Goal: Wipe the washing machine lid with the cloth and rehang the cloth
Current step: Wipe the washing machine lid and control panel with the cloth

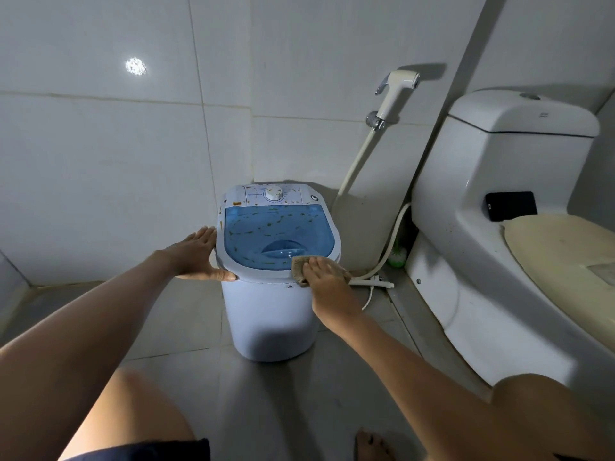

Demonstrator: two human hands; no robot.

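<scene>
A small white washing machine (269,314) stands on the floor in the corner. Its translucent blue lid (266,231) is shut and speckled with orange-brown bits, as is the white control panel (276,195) behind it. My left hand (196,254) lies flat against the machine's left rim, thumb on the front edge, holding nothing. My right hand (324,277) presses a brown cloth (299,266) onto the lid's front right corner; most of the cloth is hidden under the hand.
A white toilet (499,227) stands close on the right, with a black phone (511,205) on it. A bidet sprayer (396,91) hangs on the wall, its hose (352,168) running down behind the machine. My knees and right foot (371,444) show at the bottom.
</scene>
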